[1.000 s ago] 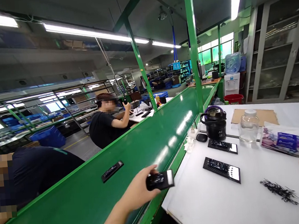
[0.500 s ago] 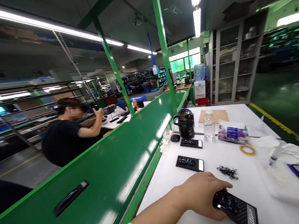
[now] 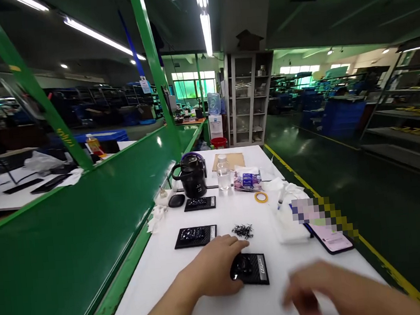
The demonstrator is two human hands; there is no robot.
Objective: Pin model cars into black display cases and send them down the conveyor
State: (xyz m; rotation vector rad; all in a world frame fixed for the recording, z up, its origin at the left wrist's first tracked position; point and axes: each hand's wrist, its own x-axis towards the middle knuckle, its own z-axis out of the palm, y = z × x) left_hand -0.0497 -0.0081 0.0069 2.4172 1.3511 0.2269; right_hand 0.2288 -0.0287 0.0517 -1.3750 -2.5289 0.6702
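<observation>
My left hand point(image 3: 219, 267) is closed round the rear of a glossy black model car point(image 3: 244, 266). The car lies on a black carbon-patterned base plate point(image 3: 261, 279) with a silver script label, flat on the white table. Blurred by motion, my right hand point(image 3: 324, 287) hovers at the lower right, apart from the plate; whether it holds anything does not show. Just beyond the left hand lies a pile of small black strips point(image 3: 243, 231). Two similar plates with black cars, a nearer one point(image 3: 193, 236) and a farther one point(image 3: 199, 203), lie to the left.
Farther back stand a black jug point(image 3: 194, 178), a clear bottle point(image 3: 224, 176) and a purple packet point(image 3: 247, 179). Yellow tape point(image 3: 261, 197), a syringe point(image 3: 281, 199) and a phone point(image 3: 330, 235) lie to the right. A green partition point(image 3: 92, 236) runs along the left.
My view has swung right, taking the co-worker mostly out of sight. My right hand has come into view at the lower right. The left hand stays on the model car.
</observation>
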